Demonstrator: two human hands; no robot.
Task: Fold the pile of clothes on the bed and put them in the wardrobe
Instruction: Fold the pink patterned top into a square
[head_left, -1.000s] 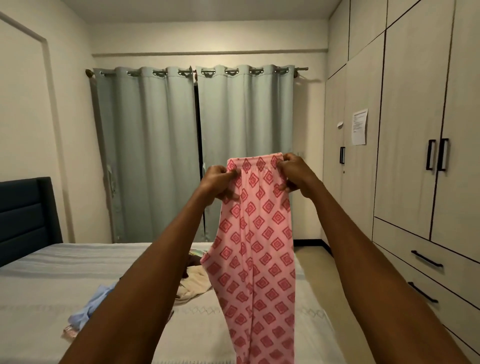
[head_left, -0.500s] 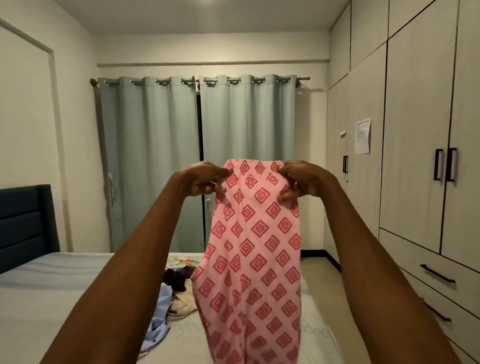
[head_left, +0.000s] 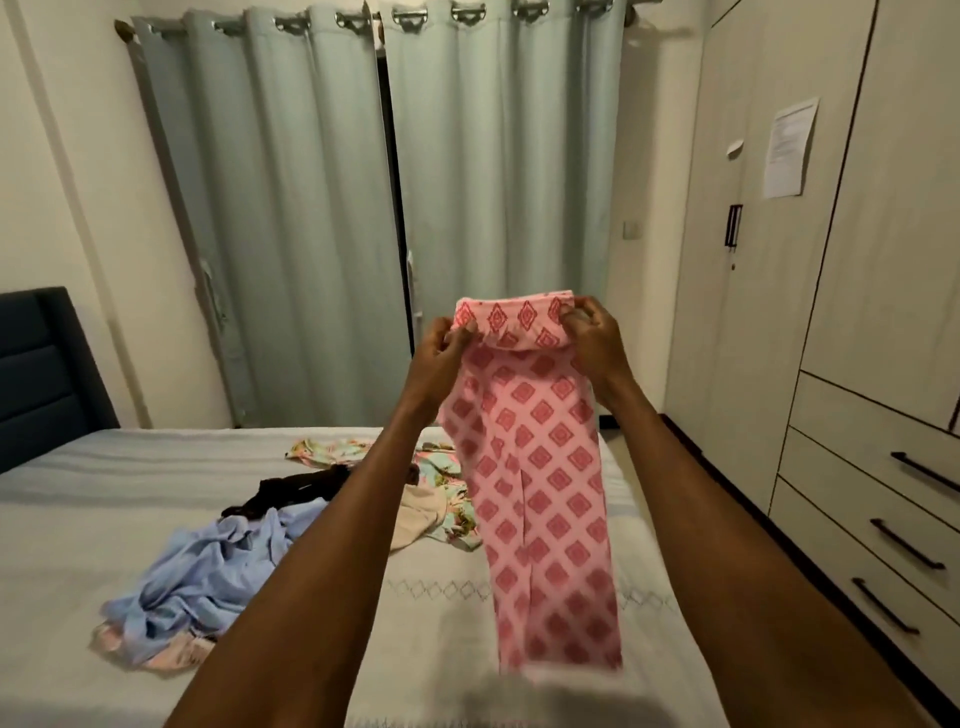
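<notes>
Above the right half of the bed, the left hand (head_left: 444, 345) and right hand (head_left: 592, 338) each pinch a top corner of the pink diamond-print trousers (head_left: 540, 483), fingers curled onto the waistband, whose upper edge is turned over toward the camera. The hands are a waistband's width apart. The trousers hang straight down with the two legs lying together, their lower end blurred over the near part of the bed (head_left: 78, 525). By the look of it they are halved lengthwise but not yet folded short.

To the left, on the bed, the rest of the pile lies loose: a crumpled light blue garment (head_left: 218, 566), something black (head_left: 291, 491), a beige piece (head_left: 421, 519) and a floral one (head_left: 332, 449) farther off. None looks folded. On the right, the wardrobe (head_left: 893, 291) has its doors and drawers closed, so most of the job appears to remain.
</notes>
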